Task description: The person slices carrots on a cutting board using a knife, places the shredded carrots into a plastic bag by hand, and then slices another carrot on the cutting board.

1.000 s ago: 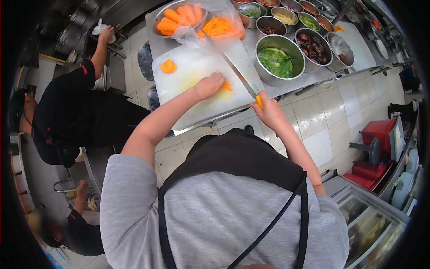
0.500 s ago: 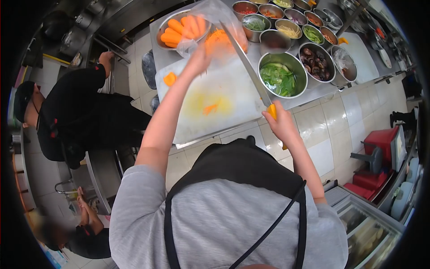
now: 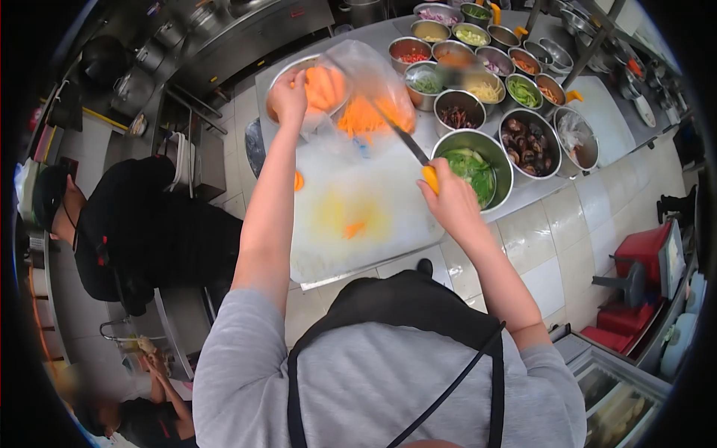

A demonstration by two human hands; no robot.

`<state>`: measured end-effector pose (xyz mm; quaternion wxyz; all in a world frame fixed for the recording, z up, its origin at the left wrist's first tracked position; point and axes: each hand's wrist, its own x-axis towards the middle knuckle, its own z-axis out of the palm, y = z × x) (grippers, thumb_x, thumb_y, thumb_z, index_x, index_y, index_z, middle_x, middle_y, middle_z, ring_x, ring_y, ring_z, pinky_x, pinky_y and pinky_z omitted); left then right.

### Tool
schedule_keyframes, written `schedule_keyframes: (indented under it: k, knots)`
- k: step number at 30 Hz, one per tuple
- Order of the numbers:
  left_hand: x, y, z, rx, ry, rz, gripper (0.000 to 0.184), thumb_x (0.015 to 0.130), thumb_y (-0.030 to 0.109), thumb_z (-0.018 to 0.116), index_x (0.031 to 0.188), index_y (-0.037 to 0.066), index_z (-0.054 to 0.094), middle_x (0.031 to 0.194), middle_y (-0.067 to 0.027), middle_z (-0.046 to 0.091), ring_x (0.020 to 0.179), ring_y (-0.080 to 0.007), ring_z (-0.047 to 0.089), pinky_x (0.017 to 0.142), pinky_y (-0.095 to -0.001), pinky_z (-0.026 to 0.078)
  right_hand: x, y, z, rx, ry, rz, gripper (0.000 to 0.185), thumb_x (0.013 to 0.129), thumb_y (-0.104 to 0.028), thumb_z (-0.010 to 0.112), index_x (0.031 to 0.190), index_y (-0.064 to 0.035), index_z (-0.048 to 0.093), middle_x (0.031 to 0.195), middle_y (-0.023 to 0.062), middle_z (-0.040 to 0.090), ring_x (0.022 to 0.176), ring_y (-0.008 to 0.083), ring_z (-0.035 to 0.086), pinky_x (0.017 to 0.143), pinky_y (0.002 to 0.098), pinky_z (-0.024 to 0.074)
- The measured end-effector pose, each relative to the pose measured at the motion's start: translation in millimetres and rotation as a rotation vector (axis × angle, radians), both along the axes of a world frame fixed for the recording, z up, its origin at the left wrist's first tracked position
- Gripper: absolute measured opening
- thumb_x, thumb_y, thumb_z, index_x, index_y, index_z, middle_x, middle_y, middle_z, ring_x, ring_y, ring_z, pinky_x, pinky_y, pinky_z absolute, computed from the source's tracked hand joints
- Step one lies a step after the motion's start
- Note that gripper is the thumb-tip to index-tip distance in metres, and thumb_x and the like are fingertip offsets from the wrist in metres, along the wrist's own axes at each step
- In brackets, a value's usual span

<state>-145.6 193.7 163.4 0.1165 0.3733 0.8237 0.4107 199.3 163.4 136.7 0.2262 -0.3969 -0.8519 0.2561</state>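
Carrots [image 3: 323,89] piled in bowl [image 3: 287,66], far left of table [image 3: 539,190]. Left hand [image 3: 287,98] at bowl's left side, fingers bent; cannot tell if they grip a carrot or just the rim. Right hand [image 3: 452,193] wrapped round handle of knife [image 3: 408,142], blade slanting away toward bag [image 3: 399,93], far end blurred; cannot tell if it touches bag.

Doing it well, my read: keep knife low and quiet, edge away from left arm, while left hand is at bowl. Lift clear rather than drag; bag could snag on blade. Flat side down on board would steady a round carrot; curl fingertips near edge.

Surface: white board [image 3: 407,228], yellow-stained mid, few scraps [image 3: 352,229], chunk [image 3: 299,181] by left arm. Shreds [image 3: 362,119] heaped at bag. Right: pot [image 3: 507,170] of greens [image 3: 467,166], mushrooms [image 3: 527,148], rows of small tins behind.

Room: tiled floor [image 3: 515,231], co-worker [image 3: 149,224] in black at left, second co-worker [image 3: 153,422] lower left near sink tap, red bins [image 3: 641,257] at right.
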Motion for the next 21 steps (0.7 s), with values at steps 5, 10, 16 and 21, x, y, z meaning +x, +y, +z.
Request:
schedule_keyframes:
  k: [5,10,16,21]
  knots:
    - [7,11,6,0.342,0.454,-0.055,0.065,0.088,0.045,0.05,0.134,0.001,0.038,0.145,-0.0206,0.025,0.134,-0.0317,0.025,0.107,-0.0386,0.023,-53,42,-9,0.162,-0.115,0.07,0.041,0.078,-0.019,0.066,0.105,0.0012,0.043,0.083,0.0205,0.063,0.073,0.038,0.063,0.062,0.0451,0.0504]
    - [14,17,-1,-0.383,0.805,-0.203,0.096,0.082,0.072,0.033,0.141,-0.004,0.021,0.149,-0.0226,0.011,0.139,-0.0349,0.0,0.111,-0.0462,0.002,-75,62,-12,0.202,-0.174,0.077,0.05,0.076,-0.02,0.069,0.111,0.0041,0.042,0.083,0.0202,0.064,0.072,0.037,0.063,0.061,0.0447,0.0508]
    - [38,26,-7,-0.691,0.874,-0.264,0.103,0.078,0.077,0.028,0.142,-0.003,0.016,0.15,-0.018,0.012,0.14,-0.0326,0.0,0.111,-0.0461,-0.003,-85,78,-18,0.156,-0.166,0.082,0.047,0.075,-0.019,0.068,0.108,0.0042,0.043,0.08,0.0223,0.063,0.069,0.0378,0.063,0.06,0.0452,0.0509]
    - [34,57,-20,-0.766,0.764,-0.333,0.094,0.084,0.07,0.025,0.142,-0.003,0.016,0.15,-0.0161,0.012,0.14,-0.0312,-0.001,0.111,-0.0473,-0.005,-92,81,-11,0.267,-0.006,0.132,0.035,0.077,-0.017,0.065,0.099,0.0026,0.046,0.077,0.021,0.063,0.069,0.0373,0.064,0.058,0.044,0.0513]
